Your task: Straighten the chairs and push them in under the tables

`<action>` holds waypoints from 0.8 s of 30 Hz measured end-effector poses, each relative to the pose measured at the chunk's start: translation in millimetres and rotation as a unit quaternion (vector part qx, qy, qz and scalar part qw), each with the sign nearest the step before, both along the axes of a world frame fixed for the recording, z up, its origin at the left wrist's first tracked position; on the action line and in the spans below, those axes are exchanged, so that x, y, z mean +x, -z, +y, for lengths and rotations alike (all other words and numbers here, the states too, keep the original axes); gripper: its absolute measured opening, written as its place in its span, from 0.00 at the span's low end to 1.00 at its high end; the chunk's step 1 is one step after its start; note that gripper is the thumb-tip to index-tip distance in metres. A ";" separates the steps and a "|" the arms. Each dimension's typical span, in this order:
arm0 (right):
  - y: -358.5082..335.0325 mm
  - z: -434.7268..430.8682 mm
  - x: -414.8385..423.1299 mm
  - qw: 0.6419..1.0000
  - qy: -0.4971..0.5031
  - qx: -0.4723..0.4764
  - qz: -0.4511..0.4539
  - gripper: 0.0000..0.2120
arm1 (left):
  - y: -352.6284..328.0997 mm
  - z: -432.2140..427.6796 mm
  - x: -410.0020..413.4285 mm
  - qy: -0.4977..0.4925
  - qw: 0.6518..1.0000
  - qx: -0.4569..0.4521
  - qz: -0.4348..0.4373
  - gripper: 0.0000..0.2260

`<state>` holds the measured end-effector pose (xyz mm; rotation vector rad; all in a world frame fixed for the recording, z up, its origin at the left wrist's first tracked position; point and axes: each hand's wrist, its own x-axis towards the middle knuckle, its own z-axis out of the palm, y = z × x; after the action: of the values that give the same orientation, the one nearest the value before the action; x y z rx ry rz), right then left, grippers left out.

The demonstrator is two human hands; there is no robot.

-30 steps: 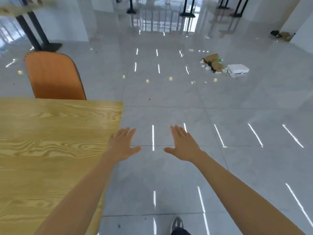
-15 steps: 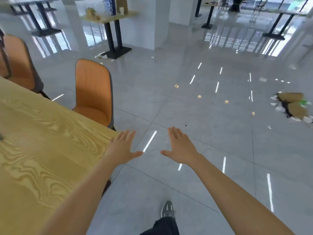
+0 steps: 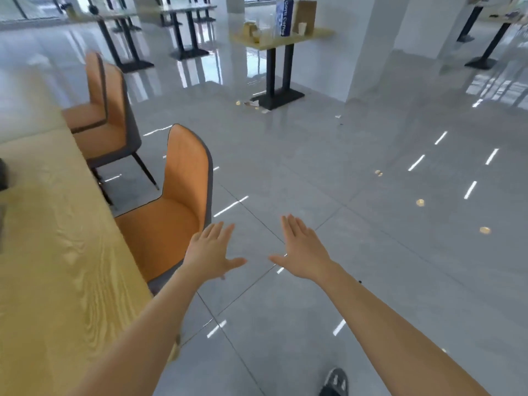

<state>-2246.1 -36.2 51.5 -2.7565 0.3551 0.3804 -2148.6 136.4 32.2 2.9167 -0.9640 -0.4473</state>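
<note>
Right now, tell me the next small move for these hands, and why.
Probably bring both hands to the back of the nearest chair and take hold of it. The left hand and right hand are open and empty, held out over the floor beside it. The chair's seat shows in full beside the table, so it seems not pushed in yet.

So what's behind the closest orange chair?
Behind the nearest chair stand two more orange chairs along the wooden table. Their seats slide partly under it; what's beneath the tabletop is hidden.
</note>
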 end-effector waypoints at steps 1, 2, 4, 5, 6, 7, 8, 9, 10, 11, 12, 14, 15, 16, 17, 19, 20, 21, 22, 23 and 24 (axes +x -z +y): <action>1.3 -15.9 17.2 1.000 -0.023 -0.005 -0.002 0.41 | 1.4 -12.8 10.4 -0.022 1.000 0.000 0.001 0.39; 2.4 -32.7 33.9 0.999 -0.046 -0.011 -0.005 0.42 | 2.8 -25.9 20.2 -0.045 0.999 -0.001 0.003 0.39; 3.0 -66.3 64.9 0.996 -0.090 -0.018 -0.006 0.42 | 5.8 -52.0 38.0 -0.090 0.996 -0.005 0.006 0.39; 1.5 -83.6 79.6 0.993 -0.113 -0.021 -0.002 0.42 | 6.1 -65.6 46.0 -0.114 0.993 -0.008 0.011 0.39; -1.0 -100.8 94.3 0.990 -0.136 -0.026 0.003 0.42 | 5.7 -78.6 52.9 -0.139 0.990 -0.012 0.017 0.39; -3.5 -117.3 110.0 0.987 -0.157 -0.031 0.004 0.42 | 4.8 -91.0 59.3 -0.162 0.986 -0.015 0.021 0.39; -6.1 -133.0 126.8 0.984 -0.176 -0.036 0.001 0.42 | 2.8 -102.4 65.9 -0.184 0.983 -0.015 0.023 0.39; -9.3 -147.2 145.2 0.981 -0.192 -0.039 -0.005 0.42 | -0.1 -113.0 74.0 -0.203 0.979 -0.014 0.023 0.39; -12.7 -159.3 163.9 0.977 -0.208 -0.040 -0.011 0.42 | -3.1 -121.9 83.4 -0.222 0.975 -0.013 0.021 0.39; -15.2 -168.7 182.5 0.973 -0.225 -0.039 -0.016 0.42 | -5.2 -129.1 93.4 -0.239 0.971 -0.012 0.018 0.39; -16.7 -176.1 200.8 0.969 -0.242 -0.035 -0.019 0.42 | -6.6 -135.2 103.6 -0.256 0.967 -0.009 0.013 0.40; -16.7 -185.5 236.3 0.960 -0.278 -0.026 -0.019 0.42 | -5.6 -146.4 123.8 -0.291 0.957 -0.006 0.008 0.41; -14.8 -188.4 254.5 0.955 -0.296 -0.023 -0.019 0.42 | -3.5 -151.8 134.9 -0.309 0.951 -0.007 0.008 0.41; -12.0 -190.5 273.2 0.949 -0.313 -0.022 -0.019 0.42 | -0.7 -156.8 146.9 -0.326 0.945 -0.008 0.007 0.41; -8.3 -191.5 292.6 0.944 -0.328 -0.022 -0.019 0.42 | 2.3 -161.1 159.9 -0.341 0.940 -0.011 0.006 0.41; -1.3 -192.2 333.4 0.934 -0.355 -0.032 -0.020 0.42 | 7.7 -168.4 189.5 -0.366 0.930 -0.019 0.006 0.40; 1.6 -192.2 355.2 0.929 -0.368 -0.038 -0.022 0.42 | 9.8 -171.5 207.0 -0.376 0.927 -0.024 0.006 0.40; 3.3 -191.8 377.4 0.924 -0.380 -0.043 -0.023 0.42 | 11.1 -174.2 226.0 -0.384 0.923 -0.029 0.004 0.39; 3.5 -191.3 399.6 0.919 -0.391 -0.045 -0.020 0.42 | 11.4 -176.7 245.6 -0.394 0.918 -0.034 0.004 0.39; 2.1 -191.1 422.0 0.915 -0.401 -0.043 -0.012 0.42 | 10.6 -179.4 265.7 -0.406 0.913 -0.038 0.006 0.39; 0.0 -191.0 444.5 0.912 -0.409 -0.040 -0.004 0.42 | 9.1 -181.9 286.3 -0.417 0.908 -0.042 0.009 0.39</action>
<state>-1801.7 -227.2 51.4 -2.8502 -0.8422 0.5481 -1862.3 -45.5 23.1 2.8662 0.3048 -0.3454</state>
